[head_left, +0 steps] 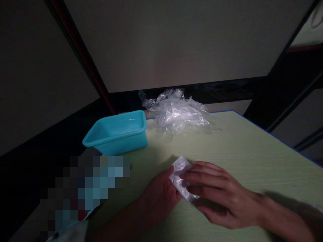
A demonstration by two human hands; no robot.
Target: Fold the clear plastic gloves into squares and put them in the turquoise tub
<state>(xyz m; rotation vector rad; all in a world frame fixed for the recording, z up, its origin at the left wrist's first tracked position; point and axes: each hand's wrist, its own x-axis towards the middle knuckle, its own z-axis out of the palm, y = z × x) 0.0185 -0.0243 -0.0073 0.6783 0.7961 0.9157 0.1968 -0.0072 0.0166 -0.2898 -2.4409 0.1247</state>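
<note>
My left hand (163,193) grips a small folded clear plastic packet (181,165) along its left edge, with the thumb on top. The packet is flat, shiny and roughly rectangular, tilted above the table. Over its right side lies my right hand (219,191), its fingers stretched out and slightly apart, the fingertips at the plastic. Those fingers cover part of the packet, and its contents cannot be made out. Beyond the hands, a loose heap of thin clear plastic gloves (180,112) rests near the table's far edge.
A turquoise plastic basin (123,143) stands at the back left of the pale table (242,148), which has a blue edge. Pale panels (176,43) rise behind the table. The lower left is pixelated, so what lies there cannot be told.
</note>
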